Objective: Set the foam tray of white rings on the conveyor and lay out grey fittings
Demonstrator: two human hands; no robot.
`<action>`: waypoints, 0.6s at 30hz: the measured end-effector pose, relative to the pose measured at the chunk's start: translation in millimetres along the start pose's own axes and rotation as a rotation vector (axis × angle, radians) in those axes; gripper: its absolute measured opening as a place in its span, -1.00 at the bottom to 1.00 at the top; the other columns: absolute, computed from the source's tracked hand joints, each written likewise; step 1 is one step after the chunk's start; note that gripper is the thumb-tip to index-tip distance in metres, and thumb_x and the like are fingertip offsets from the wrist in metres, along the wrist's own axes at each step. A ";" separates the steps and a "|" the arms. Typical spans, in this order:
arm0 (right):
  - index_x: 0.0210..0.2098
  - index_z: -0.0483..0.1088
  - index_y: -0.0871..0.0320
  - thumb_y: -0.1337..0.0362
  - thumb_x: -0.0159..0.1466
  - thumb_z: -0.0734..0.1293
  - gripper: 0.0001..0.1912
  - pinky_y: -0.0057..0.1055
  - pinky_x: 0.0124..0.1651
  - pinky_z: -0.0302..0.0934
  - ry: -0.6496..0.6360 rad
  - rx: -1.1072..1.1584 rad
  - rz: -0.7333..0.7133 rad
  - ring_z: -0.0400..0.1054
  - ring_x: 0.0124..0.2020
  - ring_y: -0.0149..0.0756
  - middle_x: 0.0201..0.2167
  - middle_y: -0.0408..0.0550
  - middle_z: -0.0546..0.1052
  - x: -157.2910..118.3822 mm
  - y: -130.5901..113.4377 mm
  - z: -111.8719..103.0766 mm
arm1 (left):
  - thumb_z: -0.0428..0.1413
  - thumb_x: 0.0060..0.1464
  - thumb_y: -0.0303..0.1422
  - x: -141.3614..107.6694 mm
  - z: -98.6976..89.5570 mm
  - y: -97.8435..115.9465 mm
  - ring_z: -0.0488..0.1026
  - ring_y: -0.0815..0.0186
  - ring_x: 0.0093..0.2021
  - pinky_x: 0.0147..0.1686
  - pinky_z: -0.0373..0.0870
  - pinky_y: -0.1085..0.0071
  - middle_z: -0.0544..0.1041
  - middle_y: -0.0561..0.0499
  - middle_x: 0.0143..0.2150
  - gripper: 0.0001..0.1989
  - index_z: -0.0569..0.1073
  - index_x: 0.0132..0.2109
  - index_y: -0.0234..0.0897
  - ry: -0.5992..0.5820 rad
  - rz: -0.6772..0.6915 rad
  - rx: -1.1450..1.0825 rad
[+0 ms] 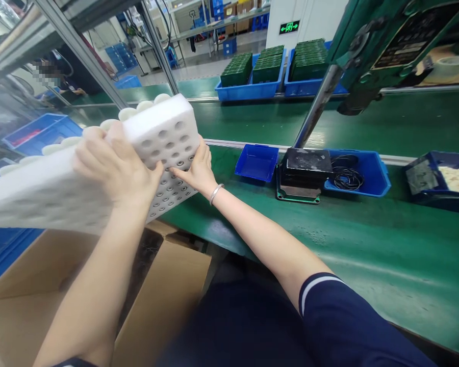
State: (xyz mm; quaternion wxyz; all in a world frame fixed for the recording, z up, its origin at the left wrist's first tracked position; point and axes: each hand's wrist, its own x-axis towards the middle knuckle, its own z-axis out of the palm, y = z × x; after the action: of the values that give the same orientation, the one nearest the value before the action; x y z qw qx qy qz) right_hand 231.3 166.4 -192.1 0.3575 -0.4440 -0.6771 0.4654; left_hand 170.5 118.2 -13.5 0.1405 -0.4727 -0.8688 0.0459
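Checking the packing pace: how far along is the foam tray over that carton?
Done: the white foam tray is lifted, tilted, its holes holding small parts. In hand: left hand and right hand grip it above the open cardboard carton. Left: it is not yet in the carton.

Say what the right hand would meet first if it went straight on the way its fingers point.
The right hand already touches the white foam tray; pushing on, it would press into that tray's holed face.
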 end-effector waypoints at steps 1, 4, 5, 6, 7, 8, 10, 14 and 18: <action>0.52 -0.31 0.28 -0.02 0.16 0.63 0.34 0.03 0.49 0.06 0.003 -0.012 0.017 0.00 0.41 0.12 0.40 0.35 0.03 -0.9 -4.2 0.1 | 0.27 0.01 0.02 -1.1 0.1 0.2 -0.06 -0.41 0.43 0.40 -0.29 -0.45 -0.06 -0.36 0.49 0.07 0.09 0.53 -0.36 0.004 -0.006 0.003; 0.51 -0.26 0.30 0.06 0.15 0.64 0.31 -0.01 0.47 0.10 0.035 -0.024 0.095 0.04 0.38 0.10 0.35 0.33 0.10 -2.1 -17.2 -2.2 | 0.23 0.04 0.04 -3.2 1.5 1.1 0.00 -0.37 0.41 0.40 -0.20 -0.41 -0.04 -0.38 0.47 0.06 0.09 0.53 -0.37 0.007 -0.013 0.028; 0.51 -0.25 0.30 0.09 0.14 0.65 0.30 -0.01 0.47 0.11 0.043 -0.020 0.127 0.05 0.36 0.09 0.34 0.32 0.12 -2.1 -21.0 -3.2 | 0.22 0.04 0.04 -3.6 2.3 1.7 0.01 -0.37 0.41 0.40 -0.19 -0.41 -0.04 -0.38 0.47 0.05 0.09 0.54 -0.38 0.005 -0.008 0.037; 0.51 -0.24 0.30 0.11 0.14 0.65 0.29 -0.02 0.46 0.11 0.045 -0.015 0.155 0.06 0.35 0.09 0.33 0.30 0.13 -1.8 -24.0 -4.1 | 0.22 0.04 0.04 -4.0 3.0 2.6 0.02 -0.36 0.41 0.40 -0.19 -0.41 -0.04 -0.38 0.47 0.06 0.09 0.54 -0.38 0.009 -0.008 0.046; 0.51 -0.23 0.30 0.12 0.13 0.65 0.29 -0.02 0.46 0.12 0.038 -0.010 0.173 0.07 0.35 0.09 0.32 0.29 0.14 -1.4 -25.7 -4.9 | 0.22 0.05 0.04 -4.4 3.3 3.7 0.03 -0.36 0.41 0.41 -0.18 -0.40 -0.04 -0.38 0.48 0.06 0.08 0.54 -0.37 0.017 -0.011 0.054; 0.51 -0.22 0.30 0.12 0.14 0.65 0.28 -0.02 0.46 0.12 0.024 -0.009 0.179 0.07 0.35 0.09 0.32 0.29 0.14 -0.8 -26.1 -5.5 | 0.22 0.05 0.04 -4.9 2.9 4.9 0.04 -0.35 0.41 0.41 -0.16 -0.40 -0.02 -0.37 0.48 0.05 0.09 0.54 -0.37 0.029 -0.013 0.059; 0.50 -0.22 0.30 0.10 0.14 0.66 0.28 -0.02 0.48 0.09 -0.001 -0.019 0.157 0.04 0.37 0.08 0.34 0.29 0.12 0.2 -22.4 -6.3 | 0.22 0.06 0.05 -5.7 -0.5 5.8 0.07 -0.33 0.40 0.39 -0.08 -0.38 0.04 -0.35 0.46 0.02 0.13 0.52 -0.37 0.053 -0.002 0.062; 0.49 -0.22 0.26 -0.01 0.13 0.67 0.31 -0.04 0.53 0.02 0.009 -0.023 0.042 -0.03 0.44 0.03 0.39 0.30 0.07 0.1 -5.0 -5.4 | 0.12 0.16 0.08 -4.8 -17.7 -10.4 0.14 -0.25 0.39 0.31 0.14 -0.29 0.12 -0.25 0.44 -0.09 0.15 0.52 -0.23 0.044 0.157 0.106; 0.46 -0.16 0.20 -0.06 0.12 0.66 0.26 0.05 0.54 -0.02 0.047 0.026 -0.057 -0.03 0.46 0.05 0.39 0.29 0.08 0.1 11.3 -2.8 | -0.04 0.26 0.09 0.5 -38.6 -50.0 0.21 -0.10 0.39 0.29 0.22 -0.19 0.22 -0.14 0.41 -0.21 0.15 0.53 -0.07 0.011 0.290 0.136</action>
State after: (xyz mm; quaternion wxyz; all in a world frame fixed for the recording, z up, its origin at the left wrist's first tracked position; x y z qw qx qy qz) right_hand 236.8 169.4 -201.9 0.3921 -0.4307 -0.6746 0.4535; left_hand 140.9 89.1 34.2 0.1688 -0.5827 -0.7856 0.1216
